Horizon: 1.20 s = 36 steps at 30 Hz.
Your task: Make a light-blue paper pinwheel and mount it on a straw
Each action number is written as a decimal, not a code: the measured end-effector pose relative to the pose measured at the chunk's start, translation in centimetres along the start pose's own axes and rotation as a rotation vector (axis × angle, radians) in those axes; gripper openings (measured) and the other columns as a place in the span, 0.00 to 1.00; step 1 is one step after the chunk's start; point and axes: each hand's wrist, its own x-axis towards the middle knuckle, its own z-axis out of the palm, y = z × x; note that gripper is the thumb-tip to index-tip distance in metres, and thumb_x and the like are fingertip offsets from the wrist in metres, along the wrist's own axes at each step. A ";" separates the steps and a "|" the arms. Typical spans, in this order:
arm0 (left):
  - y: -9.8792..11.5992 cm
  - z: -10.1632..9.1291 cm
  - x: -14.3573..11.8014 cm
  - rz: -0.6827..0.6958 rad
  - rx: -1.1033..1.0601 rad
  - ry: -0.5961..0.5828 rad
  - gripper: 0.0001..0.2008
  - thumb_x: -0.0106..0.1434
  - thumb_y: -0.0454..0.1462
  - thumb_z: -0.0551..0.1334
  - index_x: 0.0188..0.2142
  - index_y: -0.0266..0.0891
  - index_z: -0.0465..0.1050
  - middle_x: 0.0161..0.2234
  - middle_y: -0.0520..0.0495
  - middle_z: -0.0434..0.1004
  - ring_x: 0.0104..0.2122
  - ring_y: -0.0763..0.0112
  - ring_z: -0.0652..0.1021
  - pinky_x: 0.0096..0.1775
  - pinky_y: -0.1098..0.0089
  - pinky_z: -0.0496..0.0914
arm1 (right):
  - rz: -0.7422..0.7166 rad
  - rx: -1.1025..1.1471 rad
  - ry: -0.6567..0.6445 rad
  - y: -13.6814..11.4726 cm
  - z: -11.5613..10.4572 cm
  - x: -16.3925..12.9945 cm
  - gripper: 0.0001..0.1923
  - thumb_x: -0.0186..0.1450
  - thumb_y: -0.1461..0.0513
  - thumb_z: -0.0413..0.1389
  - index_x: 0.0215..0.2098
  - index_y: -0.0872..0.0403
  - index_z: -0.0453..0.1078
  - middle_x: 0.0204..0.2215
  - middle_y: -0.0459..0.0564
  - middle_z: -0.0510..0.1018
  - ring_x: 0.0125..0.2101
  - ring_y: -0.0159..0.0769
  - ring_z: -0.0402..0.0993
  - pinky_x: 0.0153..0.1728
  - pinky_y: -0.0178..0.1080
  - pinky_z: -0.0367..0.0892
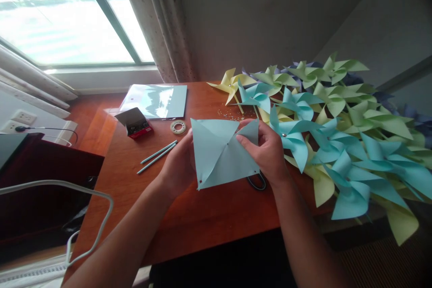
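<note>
The light blue paper square [219, 155] is held above the worktop [189, 216], near its middle, tilted toward the camera. Cuts or creases run from its corners toward the centre, dividing it into triangular flaps. The sheet has no marked long axis; one diagonal runs from the upper left corner to the lower right, where a small hole shows near the tip.

The left hand [178, 164] grips the left edge of the square, its fingers hidden behind the sheet, so only the closed grip on that edge can be confirmed. The right hand [266, 150] is on the right side: its fingers pinch the upper right flap and fold its tip inward toward the centre. The right hand is the one nearer to the centre of the sheet; the centre lies to its left.

Below the right hand, a dark looped object [257, 182] lies on the worktop, partly covered; what it is cannot be determined. To the left of the square lie two thin blue sticks [158, 156], a roll of tape [177, 127], an open small box [134, 122] and a stack of blue sheets [157, 100]. Small loose pins or beads [232, 114] are scattered behind the square. Finished pinwheels [337, 126] in blue, yellow-green and purple are piled along the right side.

The worktop is reddish-brown wood. Behind it are a window [64, 22] and a curtain [158, 22].
</note>
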 end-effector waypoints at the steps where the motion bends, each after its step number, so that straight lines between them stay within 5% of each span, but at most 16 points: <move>1: 0.0 0.1 0.0 -0.011 -0.013 -0.028 0.24 0.61 0.50 0.67 0.46 0.32 0.80 0.38 0.37 0.86 0.42 0.48 0.84 0.45 0.59 0.77 | -0.003 0.001 0.005 0.0 0.0 0.0 0.14 0.61 0.62 0.65 0.45 0.50 0.76 0.40 0.48 0.82 0.36 0.39 0.79 0.37 0.40 0.73; 4: -0.1 0.0 -0.2 -0.011 0.035 -0.045 0.30 0.62 0.55 0.64 0.50 0.32 0.78 0.41 0.36 0.85 0.45 0.46 0.83 0.48 0.58 0.76 | -0.012 -0.004 0.011 -0.1 0.1 0.0 0.14 0.60 0.63 0.65 0.45 0.51 0.76 0.41 0.48 0.83 0.37 0.39 0.79 0.38 0.39 0.74; 13: -0.8 -1.1 -0.2 0.010 0.210 0.142 0.13 0.55 0.35 0.74 0.40 0.35 0.81 0.37 0.41 0.86 0.31 0.62 0.83 0.36 0.68 0.75 | -0.021 -0.024 -0.056 0.5 0.2 -0.2 0.16 0.62 0.60 0.64 0.49 0.49 0.73 0.41 0.49 0.82 0.38 0.42 0.80 0.41 0.43 0.75; 18: -0.9 -1.3 0.1 0.040 0.221 0.214 0.10 0.54 0.36 0.74 0.36 0.36 0.80 0.33 0.45 0.85 0.30 0.66 0.81 0.35 0.70 0.74 | -0.084 -0.036 0.122 0.7 0.4 -0.1 0.24 0.64 0.58 0.64 0.57 0.48 0.67 0.48 0.53 0.79 0.44 0.42 0.78 0.43 0.44 0.75; 22: -1.0 -1.5 0.2 0.099 0.242 0.243 0.10 0.54 0.37 0.73 0.36 0.37 0.80 0.33 0.46 0.84 0.30 0.66 0.81 0.34 0.71 0.73 | -0.264 -0.186 0.225 -0.1 0.4 -0.6 0.17 0.66 0.61 0.61 0.53 0.47 0.70 0.49 0.53 0.76 0.44 0.42 0.75 0.42 0.44 0.74; 26: -1.0 -1.5 0.3 0.166 0.263 0.264 0.10 0.54 0.38 0.73 0.35 0.37 0.80 0.32 0.47 0.84 0.30 0.67 0.80 0.36 0.71 0.72 | -0.470 -0.252 -0.105 -0.7 0.9 -1.4 0.09 0.67 0.65 0.59 0.45 0.47 0.73 0.39 0.49 0.78 0.34 0.38 0.75 0.36 0.41 0.74; 30: -1.0 -1.3 0.3 0.190 0.251 0.270 0.10 0.54 0.39 0.73 0.32 0.37 0.78 0.28 0.51 0.81 0.26 0.70 0.77 0.32 0.72 0.70 | -0.530 -0.323 -0.441 -0.4 1.7 -1.9 0.15 0.66 0.67 0.58 0.50 0.47 0.73 0.43 0.51 0.78 0.42 0.41 0.77 0.42 0.42 0.74; 36: -1.0 -1.2 0.3 0.215 0.269 0.303 0.10 0.53 0.39 0.73 0.30 0.36 0.77 0.27 0.52 0.79 0.24 0.72 0.75 0.29 0.73 0.68 | -0.592 -0.309 -0.554 0.0 2.6 -2.3 0.12 0.67 0.63 0.60 0.49 0.49 0.75 0.39 0.52 0.78 0.39 0.41 0.76 0.41 0.42 0.73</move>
